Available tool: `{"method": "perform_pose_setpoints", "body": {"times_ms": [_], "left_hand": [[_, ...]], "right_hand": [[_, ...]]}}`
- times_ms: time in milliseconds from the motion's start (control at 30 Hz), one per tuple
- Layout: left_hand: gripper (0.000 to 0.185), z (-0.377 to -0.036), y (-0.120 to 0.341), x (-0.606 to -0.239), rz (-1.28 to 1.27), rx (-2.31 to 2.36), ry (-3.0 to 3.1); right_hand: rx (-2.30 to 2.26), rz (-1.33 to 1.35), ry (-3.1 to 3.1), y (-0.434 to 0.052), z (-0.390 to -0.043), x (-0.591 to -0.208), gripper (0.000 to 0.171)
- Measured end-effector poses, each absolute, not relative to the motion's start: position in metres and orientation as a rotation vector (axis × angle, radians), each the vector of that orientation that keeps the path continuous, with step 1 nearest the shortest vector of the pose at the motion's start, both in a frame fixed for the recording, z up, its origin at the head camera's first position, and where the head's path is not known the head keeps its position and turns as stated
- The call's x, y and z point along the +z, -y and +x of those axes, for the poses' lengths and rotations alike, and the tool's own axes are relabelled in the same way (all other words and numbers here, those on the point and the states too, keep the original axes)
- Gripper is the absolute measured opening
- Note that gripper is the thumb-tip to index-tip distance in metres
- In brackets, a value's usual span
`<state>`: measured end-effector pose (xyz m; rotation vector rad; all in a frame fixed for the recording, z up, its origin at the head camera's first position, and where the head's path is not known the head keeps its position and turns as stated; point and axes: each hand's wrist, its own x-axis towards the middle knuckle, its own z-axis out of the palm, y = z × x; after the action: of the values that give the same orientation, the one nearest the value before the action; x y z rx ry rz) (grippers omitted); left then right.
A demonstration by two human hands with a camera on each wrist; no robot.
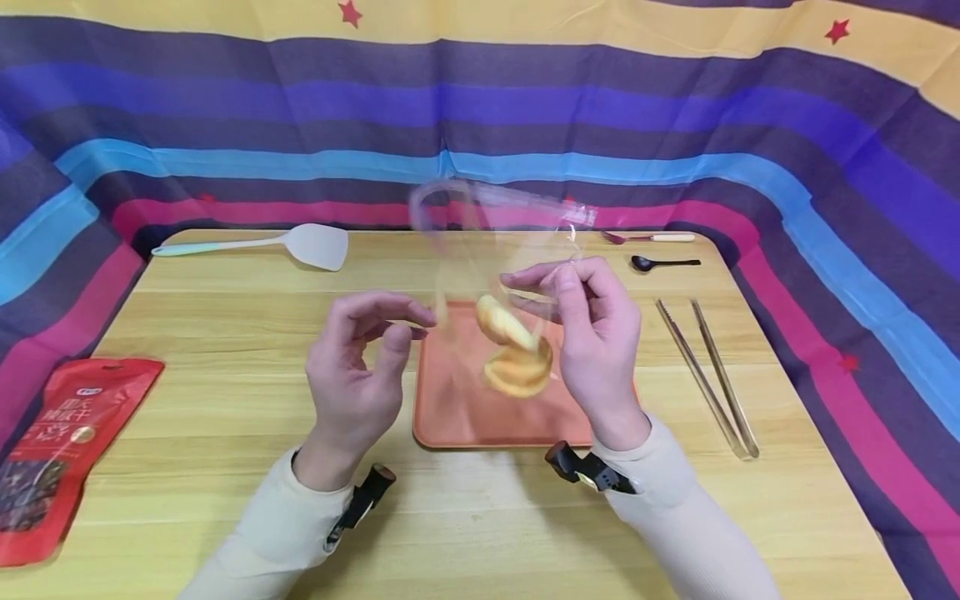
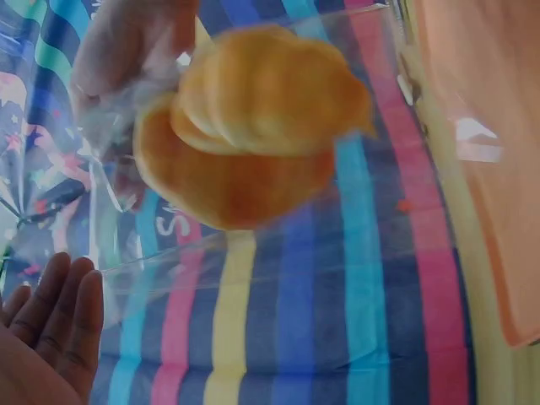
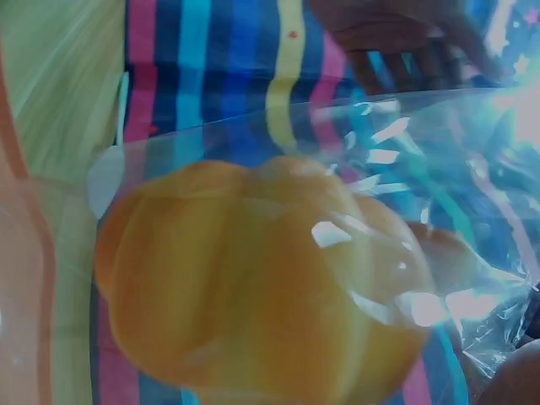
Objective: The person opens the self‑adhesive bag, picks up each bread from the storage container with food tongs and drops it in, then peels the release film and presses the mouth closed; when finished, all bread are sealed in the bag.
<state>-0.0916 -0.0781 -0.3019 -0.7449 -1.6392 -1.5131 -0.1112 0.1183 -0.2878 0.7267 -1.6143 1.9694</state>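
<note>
Wooden table (image 1: pixel 225 333), one orange tray (image 1: pixel 457 408); right grip (image 1: pixel 592 333) pinching one two-bun bag (image 1: pixel 495 250), left grip (image 1: pixel 360 367) loose.

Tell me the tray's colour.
The tray is salmon orange, seen best in the head view.

Bright, even light; wrist views blurred, perhaps by motion, with plastic glare.

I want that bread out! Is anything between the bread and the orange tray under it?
Only the clear bag itself. The right hand pinches it, and the bread hangs inside, above the orange tray. The left hand is open beside it, not underneath.
</note>
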Motion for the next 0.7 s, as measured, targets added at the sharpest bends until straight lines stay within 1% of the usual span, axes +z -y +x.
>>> {"method": "perform_pose_setpoints", "body": {"times_ms": [100, 233, 333, 400, 533, 600, 633, 700], "left_hand": [[0.05, -0.095, 0.08, -0.308, -0.71, -1.508, 1.739], [0.061, -0.1, 0.083, -0.316, -0.689, -1.505, 1.919], [0.062, -0.102, 0.083, -0.321, -0.696, -1.518, 2.024], [0.053, -0.104, 0.081, -0.323, -0.715, -1.506, 2.064], [0.019, -0.107, 0.075, -0.326, -0.772, -1.424, 2.022], [0.006, -0.109, 0.072, -0.327, -0.792, -1.395, 1.962], [0.003, -0.11, 0.071, -0.328, -0.801, -1.395, 1.931], [0.007, -0.111, 0.071, -0.328, -0.826, -1.406, 1.883]], "right_hand": [[1.994, 0.695, 1.585, -0.122, -0.108, -0.286, 0.027], [2.01, 0.663, 1.588, -0.126, -0.105, -0.286, 0.027], [2.023, 0.651, 1.59, -0.128, -0.103, -0.287, 0.027], [2.029, 0.648, 1.594, -0.128, -0.102, -0.288, 0.027], [2.044, 0.647, 1.596, -0.129, -0.101, -0.292, 0.027], [2.043, 0.649, 1.603, -0.129, -0.101, -0.293, 0.026], [2.042, 0.649, 1.606, -0.13, -0.101, -0.293, 0.026], [2.019, 0.653, 1.617, -0.133, -0.102, -0.294, 0.025]]}}
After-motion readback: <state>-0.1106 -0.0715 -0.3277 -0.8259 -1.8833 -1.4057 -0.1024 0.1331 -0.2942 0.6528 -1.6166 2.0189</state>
